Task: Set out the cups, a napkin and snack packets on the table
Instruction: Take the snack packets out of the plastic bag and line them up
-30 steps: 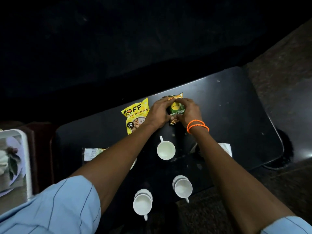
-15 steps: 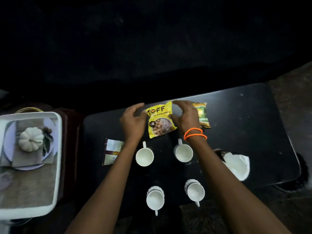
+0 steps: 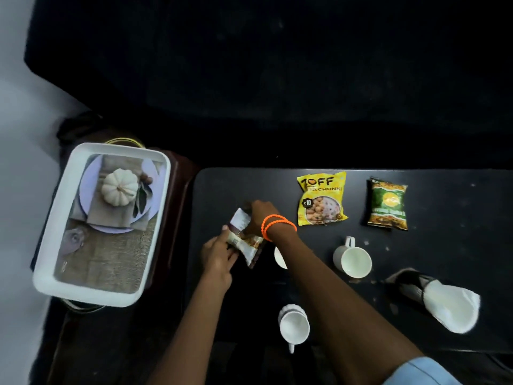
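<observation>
Hands meet over the left part of the black table (image 3: 444, 259), both closed on a small brown and white snack packet (image 3: 244, 240). The left hand (image 3: 218, 258) pinches the packet's lower left edge with its fingers curled around it, while the right hand (image 3: 259, 218), with two orange bands (image 3: 277, 226) on its wrist, grips the upper end from above. The packet sits tilted between them, and I cannot tell whether it is touching the table or lifted off it.

Further back on the table, a yellow snack packet (image 3: 322, 198) lies flat, and a green snack packet (image 3: 388, 204) lies just to its right, the two near each other but apart. In front of them stands a white cup (image 3: 352, 259) with its handle pointing away. Another white cup (image 3: 294, 325) stands near the front edge, handle toward the person. A third cup (image 3: 279, 258) shows only as a sliver of rim beside the right forearm. At the right end of the table lies a white napkin (image 3: 449, 308), partly tucked into a dark holder (image 3: 408, 284).

Off the table's left end, a white tray (image 3: 50, 259) rests on a dark stand, its base printed with a pale pumpkin on a plate.
</observation>
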Available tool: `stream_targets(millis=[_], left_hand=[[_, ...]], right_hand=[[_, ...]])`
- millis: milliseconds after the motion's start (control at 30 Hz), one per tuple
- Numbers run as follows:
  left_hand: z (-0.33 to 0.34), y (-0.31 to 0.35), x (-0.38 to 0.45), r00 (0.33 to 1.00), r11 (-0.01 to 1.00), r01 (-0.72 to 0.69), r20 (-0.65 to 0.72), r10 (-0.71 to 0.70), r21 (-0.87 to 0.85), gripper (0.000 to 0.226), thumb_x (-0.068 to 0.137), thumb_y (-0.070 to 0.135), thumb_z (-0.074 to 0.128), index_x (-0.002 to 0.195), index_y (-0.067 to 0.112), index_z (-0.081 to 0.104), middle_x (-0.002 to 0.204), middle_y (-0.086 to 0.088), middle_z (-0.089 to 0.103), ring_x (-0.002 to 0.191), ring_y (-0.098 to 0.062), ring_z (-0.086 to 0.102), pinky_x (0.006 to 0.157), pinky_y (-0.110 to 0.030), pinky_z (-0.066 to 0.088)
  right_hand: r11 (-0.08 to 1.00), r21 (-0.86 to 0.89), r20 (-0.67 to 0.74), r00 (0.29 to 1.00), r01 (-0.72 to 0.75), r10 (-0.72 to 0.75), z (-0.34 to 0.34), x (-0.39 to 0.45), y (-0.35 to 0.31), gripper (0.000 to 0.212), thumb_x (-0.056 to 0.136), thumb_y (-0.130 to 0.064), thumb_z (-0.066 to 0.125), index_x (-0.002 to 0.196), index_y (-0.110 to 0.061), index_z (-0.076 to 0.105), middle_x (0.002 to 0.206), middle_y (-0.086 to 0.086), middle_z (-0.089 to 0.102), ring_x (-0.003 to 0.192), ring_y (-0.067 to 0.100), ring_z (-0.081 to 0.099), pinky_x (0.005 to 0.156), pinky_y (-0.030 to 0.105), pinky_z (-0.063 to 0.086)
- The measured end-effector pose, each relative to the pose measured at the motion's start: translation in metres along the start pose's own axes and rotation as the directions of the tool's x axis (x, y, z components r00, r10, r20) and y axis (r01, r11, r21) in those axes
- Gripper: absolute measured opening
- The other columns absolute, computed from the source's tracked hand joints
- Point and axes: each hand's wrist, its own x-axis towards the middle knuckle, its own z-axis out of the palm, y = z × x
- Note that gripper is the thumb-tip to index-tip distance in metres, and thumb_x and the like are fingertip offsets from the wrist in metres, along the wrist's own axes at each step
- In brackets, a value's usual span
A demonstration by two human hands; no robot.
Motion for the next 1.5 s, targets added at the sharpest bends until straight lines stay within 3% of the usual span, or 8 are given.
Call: stream_targets(millis=[200, 367, 433, 533, 667, 800, 933, 1500], left_hand=[[0.031, 0.030, 0.003, 0.990, 0.998, -0.052, 0.127, 0.054, -0.021, 0.038, 0.103, 0.011, 0.062, 0.140, 0.007, 0.057, 0.127, -0.017, 0.070, 0.113, -0.030, 0.066, 0.100, -0.047, 0.055], [0.059, 0.050, 0.010, 0.937, 0.976, -0.120, 0.345, 0.051, 0.180, 0.038, 0.110, 0.036, 0.047, 0.128, 0.011, 0.068, 0.127, -0.012, 0.074, 0.116, -0.025, 0.069, 0.094, -0.041, 0.058], [0.062, 0.056, 0.018, 0.947, 0.968, -0.108, 0.321, 0.030, 0.227, 0.048, 0.110, 0.046, 0.041, 0.128, 0.010, 0.068, 0.122, -0.009, 0.074, 0.114, -0.026, 0.069, 0.089, -0.040, 0.058], [0.062, 0.060, 0.033, 0.982, 0.960, -0.086, 0.188, 0.036, 0.266, 0.054, 0.110, 0.051, 0.037, 0.125, 0.008, 0.065, 0.117, -0.009, 0.070, 0.108, -0.027, 0.066, 0.098, -0.048, 0.054], [0.057, 0.057, 0.051, 0.963, 0.894, -0.268, 0.109, 0.245, 0.360, 0.030, 0.104, 0.047, 0.056, 0.096, 0.019, 0.065, 0.098, -0.002, 0.068, 0.100, -0.024, 0.067, 0.097, -0.042, 0.055], [0.056, 0.050, 0.061, 0.756, 0.536, -0.646, 0.356, 0.549, 0.544, 0.045, 0.092, 0.029, 0.078, 0.134, 0.021, 0.065, 0.131, -0.004, 0.062, 0.115, -0.016, 0.062, 0.101, -0.035, 0.053], [0.063, 0.050, 0.067, 0.609, 0.299, -0.791, 0.644, 0.463, 0.533, 0.066, 0.091, 0.008, 0.077, 0.151, 0.024, 0.054, 0.154, -0.007, 0.044, 0.141, -0.022, 0.046, 0.112, -0.044, 0.052], [0.046, 0.048, 0.069, 0.663, 0.229, -0.737, 0.612, 0.432, 0.636, 0.082, 0.081, 0.003, 0.085, 0.153, 0.023, 0.052, 0.149, -0.009, 0.047, 0.139, -0.027, 0.048, 0.113, -0.048, 0.051]], right_hand=[[0.960, 0.279, -0.269, 0.962, 0.023, 0.055, -0.021, -0.004, -0.007, 0.067, 0.067, -0.017, 0.090, 0.130, -0.018, 0.066, 0.123, 0.009, 0.073, 0.114, 0.028, 0.068, 0.094, 0.031, 0.054], [0.985, -0.174, -0.671, 0.731, 0.011, -0.126, -0.036, -0.017, -0.027, 0.050, 0.079, -0.016, 0.078, 0.126, -0.013, 0.059, 0.106, 0.017, 0.062, 0.089, 0.038, 0.066, 0.061, 0.035, 0.041], [0.968, -0.248, -0.581, 0.796, 0.026, -0.170, -0.031, -0.015, -0.027, 0.041, 0.088, -0.013, 0.069, 0.128, -0.010, 0.058, 0.112, 0.019, 0.062, 0.094, 0.038, 0.066, 0.066, 0.038, 0.048], [0.980, 0.086, -0.252, 0.956, 0.179, -0.152, -0.026, -0.013, -0.017, 0.028, 0.084, -0.006, 0.072, 0.112, -0.006, 0.071, 0.106, 0.016, 0.073, 0.093, 0.029, 0.070, 0.084, 0.040, 0.058], [0.966, 0.168, -0.615, 0.786, 0.198, -0.054, -0.029, -0.013, 0.005, 0.024, 0.087, -0.006, 0.069, 0.109, -0.011, 0.076, 0.102, 0.012, 0.077, 0.093, 0.029, 0.073, 0.083, 0.040, 0.059], [0.998, -0.024, -0.570, 0.820, 0.052, -0.057, -0.039, -0.006, 0.026, 0.054, 0.084, -0.010, 0.077, 0.135, -0.016, 0.063, 0.136, 0.015, 0.059, 0.124, 0.034, 0.058, 0.100, 0.043, 0.053], [0.989, -0.115, -0.391, 0.911, 0.096, -0.134, -0.042, 0.001, 0.025, 0.066, 0.078, -0.012, 0.084, 0.139, -0.019, 0.061, 0.142, 0.016, 0.055, 0.128, 0.036, 0.056, 0.107, 0.044, 0.049], [0.977, -0.170, -0.421, 0.886, 0.133, -0.194, -0.018, 0.004, 0.026, 0.069, 0.076, -0.007, 0.084, 0.139, -0.023, 0.058, 0.145, 0.010, 0.052, 0.133, 0.035, 0.044, 0.094, 0.047, 0.056]])
